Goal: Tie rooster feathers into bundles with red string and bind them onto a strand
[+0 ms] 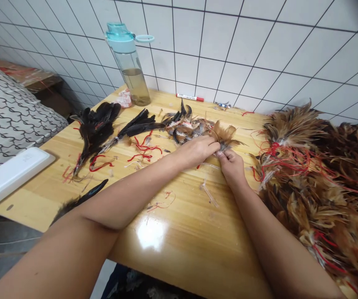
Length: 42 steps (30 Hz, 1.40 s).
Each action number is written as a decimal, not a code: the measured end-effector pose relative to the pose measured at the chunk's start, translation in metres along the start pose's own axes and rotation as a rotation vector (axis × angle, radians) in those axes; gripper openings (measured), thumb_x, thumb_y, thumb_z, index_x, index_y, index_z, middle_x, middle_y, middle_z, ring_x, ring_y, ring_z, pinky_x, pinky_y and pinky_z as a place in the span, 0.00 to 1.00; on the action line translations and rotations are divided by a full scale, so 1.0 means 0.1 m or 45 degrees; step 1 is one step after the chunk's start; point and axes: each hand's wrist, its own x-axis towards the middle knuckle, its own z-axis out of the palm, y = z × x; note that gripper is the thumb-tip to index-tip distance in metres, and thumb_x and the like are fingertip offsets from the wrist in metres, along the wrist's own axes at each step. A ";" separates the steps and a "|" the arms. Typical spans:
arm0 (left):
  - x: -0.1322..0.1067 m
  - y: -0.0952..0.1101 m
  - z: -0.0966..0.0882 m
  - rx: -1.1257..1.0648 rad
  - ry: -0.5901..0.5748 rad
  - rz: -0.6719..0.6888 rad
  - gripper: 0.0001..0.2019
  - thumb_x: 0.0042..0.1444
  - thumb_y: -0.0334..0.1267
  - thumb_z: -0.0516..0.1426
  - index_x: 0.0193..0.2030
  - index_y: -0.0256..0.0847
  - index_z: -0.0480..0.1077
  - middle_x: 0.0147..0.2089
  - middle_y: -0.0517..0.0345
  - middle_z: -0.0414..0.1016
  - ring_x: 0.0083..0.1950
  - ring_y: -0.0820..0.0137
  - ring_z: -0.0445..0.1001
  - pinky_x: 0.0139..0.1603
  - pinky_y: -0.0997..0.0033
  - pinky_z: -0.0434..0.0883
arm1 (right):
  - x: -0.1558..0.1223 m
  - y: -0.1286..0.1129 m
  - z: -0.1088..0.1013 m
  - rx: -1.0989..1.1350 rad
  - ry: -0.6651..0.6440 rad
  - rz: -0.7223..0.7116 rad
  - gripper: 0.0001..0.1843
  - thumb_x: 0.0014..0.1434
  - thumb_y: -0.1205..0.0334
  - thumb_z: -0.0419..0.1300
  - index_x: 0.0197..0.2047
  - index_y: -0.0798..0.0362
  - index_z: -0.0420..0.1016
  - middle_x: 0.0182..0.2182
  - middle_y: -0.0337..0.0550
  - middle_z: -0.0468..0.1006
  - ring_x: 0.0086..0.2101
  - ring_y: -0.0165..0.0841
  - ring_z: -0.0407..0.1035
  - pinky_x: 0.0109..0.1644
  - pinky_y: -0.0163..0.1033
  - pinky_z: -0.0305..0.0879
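A small bunch of golden-brown feathers (224, 133) fans upward between my hands near the middle of the table. My right hand (233, 167) is closed, with thumb and fingertips pinching the feathers' lower end. My left hand (198, 153) comes in from the left, its fingers curled at the same spot; the fingertips are partly hidden. Behind the left hand lies a loose heap of mixed brown, white and black feathers (194, 125). A clear plastic strip (210, 193) lies on the wood in front of my hands.
Tied brown feather bundles (294, 124) with red string (300, 160) crowd the right side. Black feather bundles (96, 128) and red yarn pieces (146, 147) lie left. A water bottle (137, 77) and a red-capped marker (189, 97) stand and lie near the tiled wall. A white box-like object (15, 176) sits at the left edge.
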 end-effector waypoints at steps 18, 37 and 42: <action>-0.05 -0.31 -0.18 -0.226 0.312 -0.463 0.08 0.62 0.31 0.50 0.40 0.38 0.71 0.43 0.49 0.73 0.48 0.63 0.69 0.52 0.61 0.65 | 0.02 0.05 0.01 0.311 0.130 0.100 0.17 0.53 0.45 0.59 0.30 0.51 0.72 0.31 0.42 0.78 0.37 0.36 0.72 0.50 0.45 0.66; 0.00 0.03 -0.43 -0.155 -0.878 -0.473 0.07 0.51 0.39 0.61 0.28 0.39 0.75 0.33 0.52 0.79 0.31 0.67 0.72 0.29 0.71 0.59 | 0.02 0.05 0.03 0.087 0.167 0.027 0.14 0.54 0.50 0.56 0.27 0.51 0.72 0.28 0.43 0.78 0.32 0.36 0.70 0.41 0.43 0.65; 0.02 0.05 -0.42 -0.095 -0.716 -0.435 0.09 0.56 0.30 0.52 0.32 0.36 0.75 0.36 0.47 0.80 0.35 0.65 0.75 0.34 0.70 0.65 | 0.00 0.02 0.02 0.004 0.136 -0.051 0.12 0.55 0.52 0.55 0.26 0.50 0.71 0.28 0.44 0.77 0.33 0.38 0.70 0.43 0.45 0.66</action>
